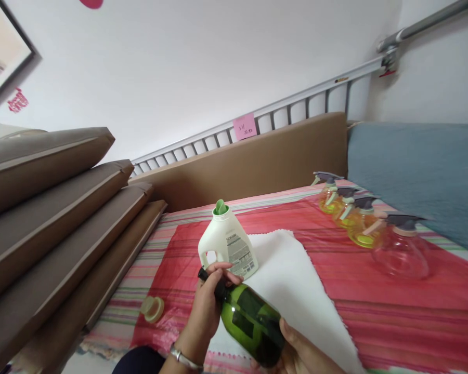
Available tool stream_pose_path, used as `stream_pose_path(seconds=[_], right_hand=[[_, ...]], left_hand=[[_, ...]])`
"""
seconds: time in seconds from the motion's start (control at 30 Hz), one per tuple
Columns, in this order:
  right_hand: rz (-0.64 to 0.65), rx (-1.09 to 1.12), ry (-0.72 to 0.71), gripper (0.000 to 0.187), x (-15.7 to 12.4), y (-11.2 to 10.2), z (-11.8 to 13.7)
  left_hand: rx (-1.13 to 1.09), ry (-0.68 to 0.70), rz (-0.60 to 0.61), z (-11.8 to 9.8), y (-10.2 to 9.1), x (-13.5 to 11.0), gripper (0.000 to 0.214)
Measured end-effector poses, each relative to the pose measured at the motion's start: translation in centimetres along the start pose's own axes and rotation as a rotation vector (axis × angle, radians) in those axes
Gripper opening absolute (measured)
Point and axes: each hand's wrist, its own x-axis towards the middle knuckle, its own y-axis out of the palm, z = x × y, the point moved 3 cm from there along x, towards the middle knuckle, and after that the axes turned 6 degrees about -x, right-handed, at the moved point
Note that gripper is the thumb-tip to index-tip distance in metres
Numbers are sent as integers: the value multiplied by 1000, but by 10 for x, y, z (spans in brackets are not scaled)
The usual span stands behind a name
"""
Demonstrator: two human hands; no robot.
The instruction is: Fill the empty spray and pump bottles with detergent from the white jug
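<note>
A dark green bottle [251, 323] with a black top lies tilted between my hands, low in the middle. My left hand [206, 306] is closed around its black neck and top. From below, my right hand [302, 353] grips the bottle's base. Just beyond stands a white detergent jug [228, 244] with an open green spout, partly on a white cloth [292, 280]. The jug's pale cap [153, 308] lies apart on the striped red cover [393, 296], to the left.
Several spray bottles with grey triggers stand in a row at the right; three hold yellow liquid [356, 221] and the nearest one [403, 249] looks empty. Stacked brown cushions [42, 218] rise on the left. A brown headboard [257, 161] and a railing run behind.
</note>
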Motion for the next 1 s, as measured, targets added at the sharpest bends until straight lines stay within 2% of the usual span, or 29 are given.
stream_pose_path(seconds=[0.2, 0.33, 0.43, 0.5, 0.6, 0.7, 0.77, 0.9, 1.0], right_hand=[[36, 43, -56, 61, 0, 6, 6], [42, 120, 120, 71, 4, 4, 4], [39, 109, 246, 83, 6, 5, 2], [28, 131, 211, 84, 5, 7, 2], [50, 132, 73, 68, 1, 7, 3], [80, 46, -12, 63, -1, 4, 2], [64, 57, 4, 59, 0, 2, 1], [-65, 124, 114, 68, 3, 6, -1], [-136, 47, 68, 70, 5, 9, 3]], left_hand=[[4, -45, 17, -1, 1, -1, 18], [14, -94, 75, -2, 7, -2, 19], [30, -100, 74, -2, 9, -3, 19], [28, -92, 54, -2, 9, -2, 18], [27, -72, 41, -3, 8, -2, 18], [41, -70, 51, -4, 7, -2, 18], [48, -77, 50, -4, 5, -3, 19], [48, -72, 35, -2, 1, -3, 21], [72, -49, 7, -1, -1, -2, 19]])
